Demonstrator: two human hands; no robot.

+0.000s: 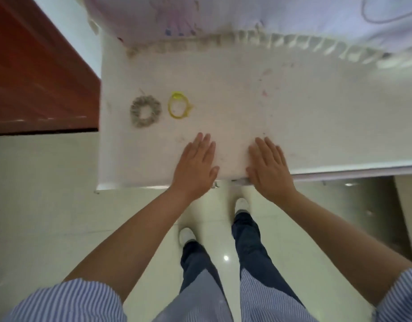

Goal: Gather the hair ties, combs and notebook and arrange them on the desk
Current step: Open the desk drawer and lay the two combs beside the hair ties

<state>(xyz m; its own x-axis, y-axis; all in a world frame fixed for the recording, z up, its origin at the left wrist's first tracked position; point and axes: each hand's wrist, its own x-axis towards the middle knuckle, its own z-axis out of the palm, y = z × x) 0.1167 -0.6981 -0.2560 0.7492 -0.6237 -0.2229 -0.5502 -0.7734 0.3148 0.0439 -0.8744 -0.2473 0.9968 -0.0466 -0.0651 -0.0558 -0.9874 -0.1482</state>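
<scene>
A grey speckled scrunchie (145,111) lies on the white desk (293,112) at its left end. Just to its right sits a thin yellow hair tie (179,105). My left hand (195,166) rests flat, palm down, on the desk's front edge, below and to the right of the yellow tie. My right hand (269,168) lies flat beside it, fingers spread, also at the front edge. Neither hand holds anything. No comb or notebook shows in this view.
A pale cloth with a frilled hem (246,40) drapes over the back of the desk. A red-brown wooden panel (38,77) stands at the left. Glossy light floor tiles (49,205) lie below, with my feet near the desk.
</scene>
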